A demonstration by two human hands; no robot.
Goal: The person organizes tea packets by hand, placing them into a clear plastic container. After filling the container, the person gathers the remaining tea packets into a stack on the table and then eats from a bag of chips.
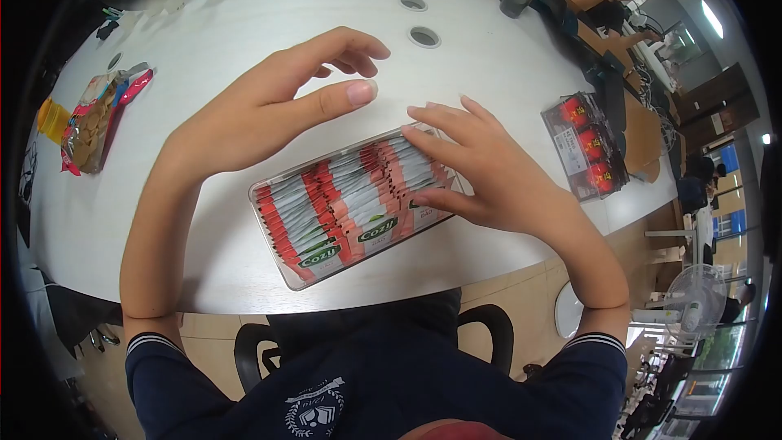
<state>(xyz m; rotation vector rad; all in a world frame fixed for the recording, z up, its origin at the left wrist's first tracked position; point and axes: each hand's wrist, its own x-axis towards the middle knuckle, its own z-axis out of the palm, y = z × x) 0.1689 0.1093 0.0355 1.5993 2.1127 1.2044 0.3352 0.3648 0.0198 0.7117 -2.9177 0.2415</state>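
Note:
A clear rectangular plastic box (281, 265) lies slantwise near the table's front edge, filled with rows of red and white sachets (350, 204) marked "Cozy". My right hand (468, 163) is over the box's right end, its fingers spread, with thumb and fingertips overlapping the sachets and the rim there. My left hand (293, 94) hovers beyond the box's far side, fingers loosely curved and thumb apart from them, holding nothing.
On the white table (269, 24), a snack bag (94, 126) and a yellow container (53, 120) stand at left. A black-and-red package (585, 147) lies at right. Two cable holes (423, 37) are farther back. A person (611, 0) sits at back right.

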